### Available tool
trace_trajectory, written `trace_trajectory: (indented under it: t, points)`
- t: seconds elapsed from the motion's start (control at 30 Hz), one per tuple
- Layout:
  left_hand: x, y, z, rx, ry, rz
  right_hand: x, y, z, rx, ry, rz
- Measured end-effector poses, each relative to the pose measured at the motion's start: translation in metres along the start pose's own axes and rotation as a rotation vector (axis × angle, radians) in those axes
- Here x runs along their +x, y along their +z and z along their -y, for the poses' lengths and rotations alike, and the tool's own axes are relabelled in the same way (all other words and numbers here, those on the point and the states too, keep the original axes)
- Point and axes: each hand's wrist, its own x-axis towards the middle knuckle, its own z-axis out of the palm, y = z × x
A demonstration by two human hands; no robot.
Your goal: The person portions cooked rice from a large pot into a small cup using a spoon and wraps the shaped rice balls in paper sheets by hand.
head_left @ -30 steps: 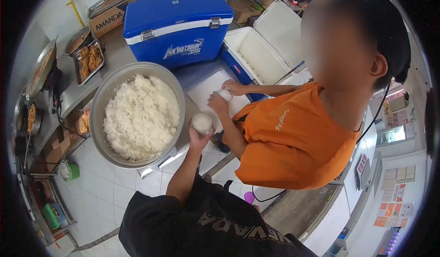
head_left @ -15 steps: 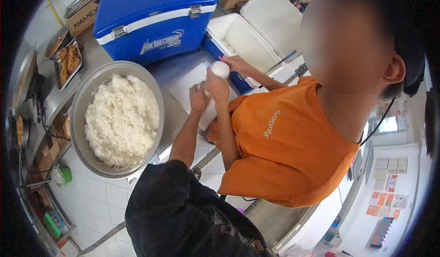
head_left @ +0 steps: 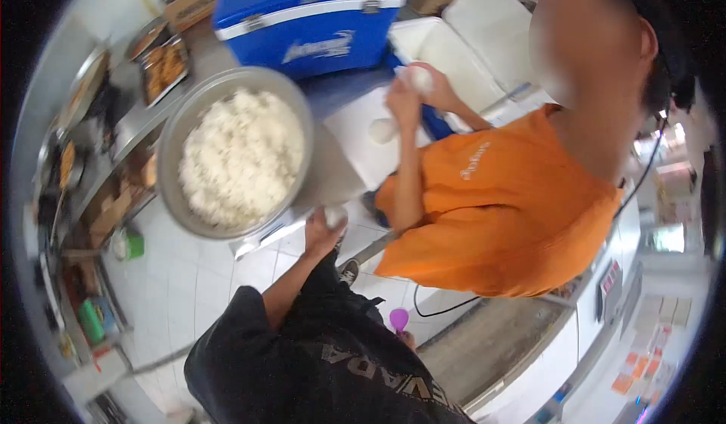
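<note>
My left hand (head_left: 324, 231) is closed around a small white rounded thing (head_left: 335, 216), beside the near rim of a big metal pot (head_left: 175, 212). Motion blur hides what that thing is exactly. Cooked white rice (head_left: 240, 155) is heaped in the pot. Low by my black shirt, my right hand (head_left: 408, 339) grips a purple rice scoop (head_left: 398, 319), mostly hidden. A round white portion (head_left: 383, 130) lies on a white sheet (head_left: 359, 152) on the table. Across from me, the hands of a co-worker in an orange shirt (head_left: 499, 205) hold a white ball (head_left: 420, 80).
A closed blue cooler box (head_left: 310, 34) stands behind the pot. Right of it is an open cooler (head_left: 446, 53) with a white interior. A tray of browned fried food (head_left: 164, 72) sits at the back left. White floor tiles (head_left: 178, 288) show below.
My left hand has drawn back from the white sheet toward me, holding the white thing. A round portion now shows on the sheet. The purple scoop is more visible. The view has shifted.
</note>
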Motion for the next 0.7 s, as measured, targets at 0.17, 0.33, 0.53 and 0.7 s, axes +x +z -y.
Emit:
trace_trajectory:
  t: [0.17, 0.33, 0.53, 0.7]
  points:
    - [-0.092, -0.106, 0.057, -0.367, -0.610, 0.387, -0.107, 0.203, 0.152, -1.013, -0.283, 0.077]
    - [-0.151, -0.221, 0.042, -0.812, -0.768, 0.198, -0.195, 0.380, 0.184, -1.273, -0.628, 0.572]
    - [-0.137, -0.284, 0.069, -1.534, -0.651, -0.320, -0.337, 0.540, 0.206, -1.492, -1.026, 0.959]
    - [-0.101, -0.322, 0.089, -1.778, -0.497, -0.388, -0.333, 0.698, 0.229, -1.677, -1.583, 0.559]
